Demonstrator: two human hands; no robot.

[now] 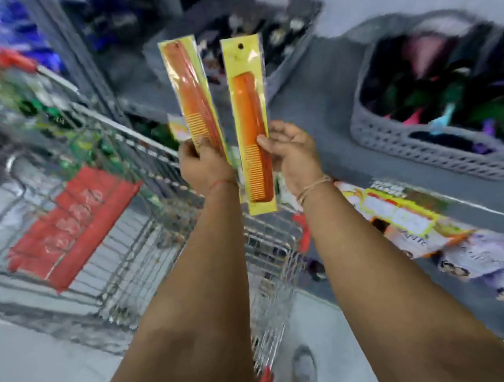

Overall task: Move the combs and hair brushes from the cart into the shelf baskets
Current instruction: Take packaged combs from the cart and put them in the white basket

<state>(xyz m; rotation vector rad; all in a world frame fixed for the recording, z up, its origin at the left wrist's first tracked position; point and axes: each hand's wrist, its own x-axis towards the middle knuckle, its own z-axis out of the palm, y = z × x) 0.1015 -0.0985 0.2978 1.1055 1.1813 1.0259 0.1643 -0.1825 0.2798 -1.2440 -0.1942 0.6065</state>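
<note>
My left hand (204, 165) grips the lower end of a packaged orange comb (192, 96) in a yellow sleeve, held upright. My right hand (294, 155) holds a second packaged orange comb (252, 125) by its right edge, also upright and just beside the first. Both combs hang in the air above the wire cart (138, 227) on the left. Two grey shelf baskets sit beyond: one (290, 64) behind the combs with dark items, one (433, 144) at the right with colourful brushes. The scene around the hands is blurred.
A red packet (69, 228) lies in the cart, with green packaged goods (72, 132) further back. Printed product boxes (413, 225) line the lower shelf at the right. A grey shelf upright (78, 66) stands behind the cart. A shoe (303, 369) shows on the floor.
</note>
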